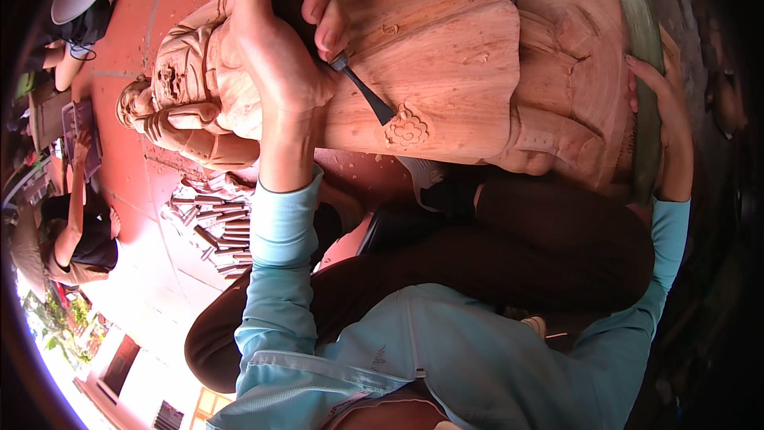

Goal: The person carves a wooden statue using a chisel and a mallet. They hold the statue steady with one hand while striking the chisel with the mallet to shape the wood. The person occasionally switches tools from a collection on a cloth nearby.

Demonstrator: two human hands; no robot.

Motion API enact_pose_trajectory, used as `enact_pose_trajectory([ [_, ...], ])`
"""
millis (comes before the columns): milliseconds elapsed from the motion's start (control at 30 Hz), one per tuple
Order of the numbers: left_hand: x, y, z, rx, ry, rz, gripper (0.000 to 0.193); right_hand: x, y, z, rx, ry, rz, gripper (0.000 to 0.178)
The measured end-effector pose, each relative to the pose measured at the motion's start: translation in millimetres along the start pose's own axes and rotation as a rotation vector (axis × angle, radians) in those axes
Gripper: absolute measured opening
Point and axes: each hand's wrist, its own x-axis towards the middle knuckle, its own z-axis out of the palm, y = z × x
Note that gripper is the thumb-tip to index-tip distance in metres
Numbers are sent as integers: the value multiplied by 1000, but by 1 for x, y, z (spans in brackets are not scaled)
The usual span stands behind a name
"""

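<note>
A large reddish wooden statue [446, 40] lies on its side before me, its carved head at the left and its base at the right. My left hand [278, 52] is closed round a chisel [368, 94], whose handle is mostly hidden in the fist. The chisel's dark flat blade points down to the right, its tip at the edge of a small carved flower [407, 129] on the robe. At the statue's base, my right hand [675, 115] grips a long, rounded greenish-brown wooden stick [643, 16], with fingers showing on its near-left side.
Several chisels [227, 227] lie on a cloth left of my bent legs. Wood chips are scattered on the statue and red tiled floor [191, 0]. At the far left, another person [76, 231] reaches toward a tray [83, 131]; part of another person's leg [70, 68] shows above.
</note>
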Motion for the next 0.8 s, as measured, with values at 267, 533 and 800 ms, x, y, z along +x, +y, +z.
enact_pose_trajectory([
  [267,-10,1,33,189,56,33,31,-6,-8,10,3,65,-119,53],
  [533,4,-10,21,121,93,-189,27,-6,-6,12,3,100,-138,48],
  [800,4,27,-2,-940,-652,-378,38,0,-2,-2,-35,-11,-66,33],
])
